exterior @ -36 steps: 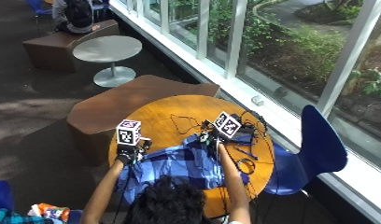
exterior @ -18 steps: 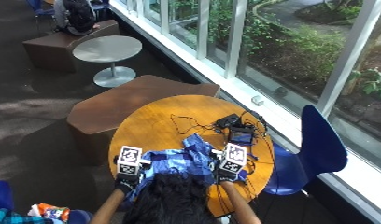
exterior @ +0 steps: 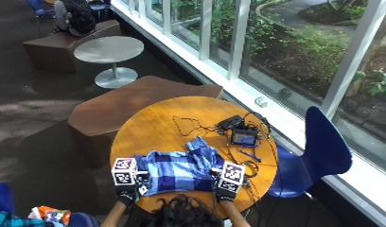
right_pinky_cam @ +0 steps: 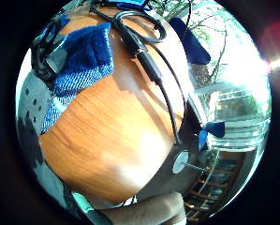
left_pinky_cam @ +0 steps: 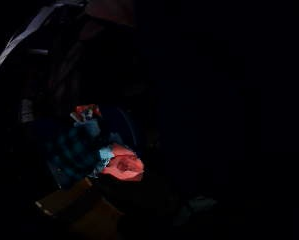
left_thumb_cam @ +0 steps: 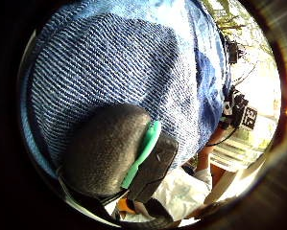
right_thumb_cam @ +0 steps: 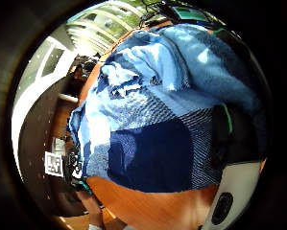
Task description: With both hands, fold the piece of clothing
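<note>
A blue plaid garment (exterior: pixel 180 170) lies folded over on the near half of the round wooden table (exterior: pixel 162 123), one sleeve end sticking out toward the cables. My left hand (exterior: pixel 126 191) holds its near left corner at the table's edge. In the left thumb side palm view the cloth (left_thumb_cam: pixel 124 62) fills the picture with my thumb (left_thumb_cam: pixel 109 153) pressed on it. My right hand (exterior: pixel 225 188) holds the near right corner. The right thumb side palm view shows the plaid (right_thumb_cam: pixel 157 120) right against that palm, and a blue fold (right_pinky_cam: pixel 85 56) lies on the wood beside it.
Black cables and small devices (exterior: pixel 243 135) lie on the table's far right, the cables (right_pinky_cam: pixel 153 70) close to my right hand. A blue chair (exterior: pixel 322 151) stands to the right, a brown bench (exterior: pixel 143 101) behind the table, and a grey round table (exterior: pixel 109 49) farther back.
Both hands have come from the garment's far edge back to the table's near edge, bringing the cloth over itself. The garment now lies doubled and flatter.
</note>
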`<move>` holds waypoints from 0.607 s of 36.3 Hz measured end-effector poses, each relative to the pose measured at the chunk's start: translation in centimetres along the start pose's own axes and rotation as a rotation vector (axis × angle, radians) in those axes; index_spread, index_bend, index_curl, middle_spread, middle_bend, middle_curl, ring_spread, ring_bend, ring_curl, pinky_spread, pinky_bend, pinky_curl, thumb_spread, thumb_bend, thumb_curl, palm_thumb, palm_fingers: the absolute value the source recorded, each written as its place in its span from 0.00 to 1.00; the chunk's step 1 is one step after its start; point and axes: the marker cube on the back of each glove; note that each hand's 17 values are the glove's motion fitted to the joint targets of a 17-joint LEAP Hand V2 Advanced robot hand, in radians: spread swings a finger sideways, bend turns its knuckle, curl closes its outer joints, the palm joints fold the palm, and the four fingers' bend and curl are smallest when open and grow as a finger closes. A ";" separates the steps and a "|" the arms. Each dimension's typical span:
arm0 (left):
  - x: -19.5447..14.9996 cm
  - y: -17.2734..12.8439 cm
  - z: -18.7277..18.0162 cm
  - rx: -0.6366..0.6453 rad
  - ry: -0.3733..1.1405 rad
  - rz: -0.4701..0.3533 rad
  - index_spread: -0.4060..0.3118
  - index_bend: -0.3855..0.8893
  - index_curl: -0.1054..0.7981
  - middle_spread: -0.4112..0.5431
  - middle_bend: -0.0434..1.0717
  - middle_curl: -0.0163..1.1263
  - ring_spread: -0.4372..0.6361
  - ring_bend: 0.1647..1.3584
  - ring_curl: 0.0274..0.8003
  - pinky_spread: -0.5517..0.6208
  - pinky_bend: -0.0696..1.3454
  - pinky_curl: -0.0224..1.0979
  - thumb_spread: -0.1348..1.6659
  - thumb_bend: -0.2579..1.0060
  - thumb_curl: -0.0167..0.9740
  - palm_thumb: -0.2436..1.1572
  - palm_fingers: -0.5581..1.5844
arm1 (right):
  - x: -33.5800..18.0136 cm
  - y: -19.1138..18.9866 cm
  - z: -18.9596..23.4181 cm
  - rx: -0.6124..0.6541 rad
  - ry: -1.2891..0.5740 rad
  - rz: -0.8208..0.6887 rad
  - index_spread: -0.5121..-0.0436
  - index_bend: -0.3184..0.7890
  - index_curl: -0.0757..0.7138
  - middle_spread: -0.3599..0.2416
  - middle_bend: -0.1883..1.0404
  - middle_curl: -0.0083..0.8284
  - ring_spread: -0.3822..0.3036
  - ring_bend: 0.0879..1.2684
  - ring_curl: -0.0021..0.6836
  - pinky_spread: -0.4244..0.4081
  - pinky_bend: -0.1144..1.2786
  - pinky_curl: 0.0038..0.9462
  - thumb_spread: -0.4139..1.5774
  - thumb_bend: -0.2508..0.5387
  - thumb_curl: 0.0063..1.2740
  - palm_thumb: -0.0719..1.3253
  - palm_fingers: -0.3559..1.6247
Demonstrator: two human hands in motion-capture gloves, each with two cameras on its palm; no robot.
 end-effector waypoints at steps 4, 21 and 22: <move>2.0 -1.4 0.6 -0.040 -0.001 0.048 0.35 0.42 0.45 0.56 0.19 0.32 0.70 0.33 0.38 0.76 0.41 0.39 0.70 0.16 0.19 0.14 0.30 | 1.2 -1.3 -0.2 0.049 -0.206 0.045 0.49 0.34 0.43 0.45 0.37 0.49 0.42 0.32 0.50 0.48 0.51 0.37 0.86 0.48 0.32 0.74 0.57; 7.4 -3.1 -3.7 0.026 0.183 0.162 0.38 0.43 0.47 0.55 0.21 0.32 0.70 0.38 0.36 0.85 0.39 0.35 0.76 0.20 0.19 0.18 0.35 | -3.6 -4.9 -14.6 0.142 -0.764 -0.064 0.46 0.34 0.35 0.31 0.30 0.49 0.21 0.42 0.58 0.19 0.57 0.41 0.61 0.33 0.43 0.81 0.70; 6.7 -2.7 -4.4 0.059 0.222 0.147 0.38 0.44 0.48 0.54 0.22 0.32 0.69 0.39 0.37 0.85 0.37 0.34 0.77 0.21 0.20 0.19 0.37 | -5.8 -4.5 -15.2 0.129 -0.736 -0.131 0.46 0.35 0.35 0.31 0.30 0.49 0.20 0.42 0.58 0.18 0.57 0.40 0.60 0.32 0.44 0.81 0.71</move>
